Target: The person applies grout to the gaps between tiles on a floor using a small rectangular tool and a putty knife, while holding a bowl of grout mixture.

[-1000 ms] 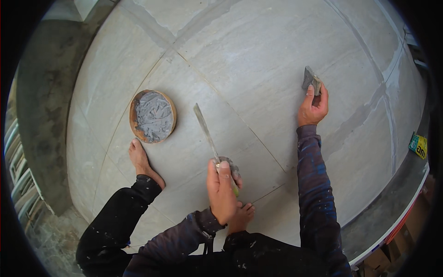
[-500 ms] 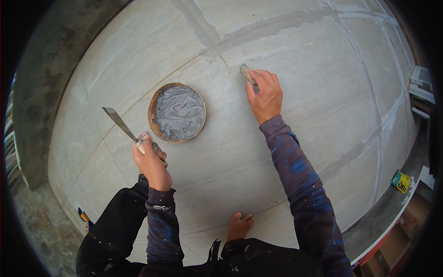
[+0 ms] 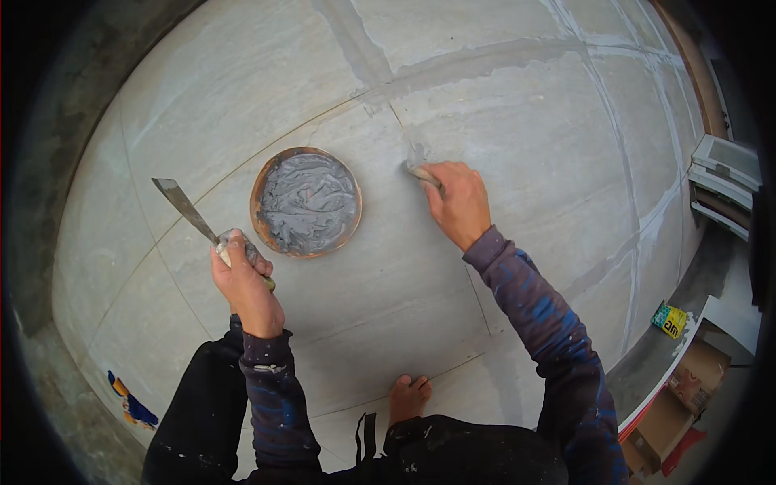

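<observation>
My left hand [image 3: 245, 279] is closed around the handle of a putty knife [image 3: 186, 208], its metal blade pointing up and to the left. Just right of it, a round bowl [image 3: 257, 212] with a brown rim sits on the tiles, filled with thick grey grout [image 3: 309, 202]. Farther right, my right hand [image 3: 459, 200] grips a small beige spreader [image 3: 425, 175], its end down on a tile joint. The fingers cover most of that tool, so its exact kind is hard to see. A wet grey smear [image 3: 417, 152] lies beside its tip.
Large grey floor tiles [image 3: 388, 283] spread around me, with grout-smeared joints [image 3: 493, 58] at the back and right. My bare foot [image 3: 410, 398] rests at the near side. A yellow-green packet [image 3: 670, 320] and cardboard boxes [image 3: 700, 373] stand at right; a concrete edge [image 3: 77, 121] runs along the left.
My right hand has drawn the spreader nearer to me along the joint, and a grey smear now shows behind it. My left hand still holds the putty knife; the whole view has shifted slightly.
</observation>
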A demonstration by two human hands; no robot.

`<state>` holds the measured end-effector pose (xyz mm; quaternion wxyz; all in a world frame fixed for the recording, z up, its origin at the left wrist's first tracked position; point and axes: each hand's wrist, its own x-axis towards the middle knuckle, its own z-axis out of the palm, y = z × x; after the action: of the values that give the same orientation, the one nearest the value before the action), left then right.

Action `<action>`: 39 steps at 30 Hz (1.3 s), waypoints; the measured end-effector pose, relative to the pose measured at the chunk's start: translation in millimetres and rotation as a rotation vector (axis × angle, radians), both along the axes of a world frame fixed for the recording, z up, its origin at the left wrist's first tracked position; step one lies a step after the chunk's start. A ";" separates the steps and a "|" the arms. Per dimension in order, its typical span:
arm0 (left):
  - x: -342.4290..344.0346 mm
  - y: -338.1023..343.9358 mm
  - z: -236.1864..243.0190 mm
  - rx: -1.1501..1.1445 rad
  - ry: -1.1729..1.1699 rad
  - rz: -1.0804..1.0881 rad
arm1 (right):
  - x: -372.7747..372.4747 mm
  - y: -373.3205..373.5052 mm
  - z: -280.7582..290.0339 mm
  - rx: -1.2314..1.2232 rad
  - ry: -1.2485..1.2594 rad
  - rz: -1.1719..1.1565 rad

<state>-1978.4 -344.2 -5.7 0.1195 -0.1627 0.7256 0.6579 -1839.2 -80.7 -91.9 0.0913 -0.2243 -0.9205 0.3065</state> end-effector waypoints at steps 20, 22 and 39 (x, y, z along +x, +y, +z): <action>-68.7 -75.1 1.4 -1.116 0.382 -0.481 | -23.2 -81.4 121.0 -0.552 0.007 -0.184; -74.5 -104.3 -18.4 -1.168 0.410 -0.592 | -60.1 -111.4 123.6 -0.459 0.118 -0.018; -63.2 -123.5 -63.8 -0.803 0.244 -0.450 | -115.9 -146.7 51.0 -0.431 0.064 0.299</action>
<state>-2041.7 -467.8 -69.5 0.1004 0.0436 0.9484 0.2976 -1955.2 -227.3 -40.9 0.0243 -0.0901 -0.8536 0.5126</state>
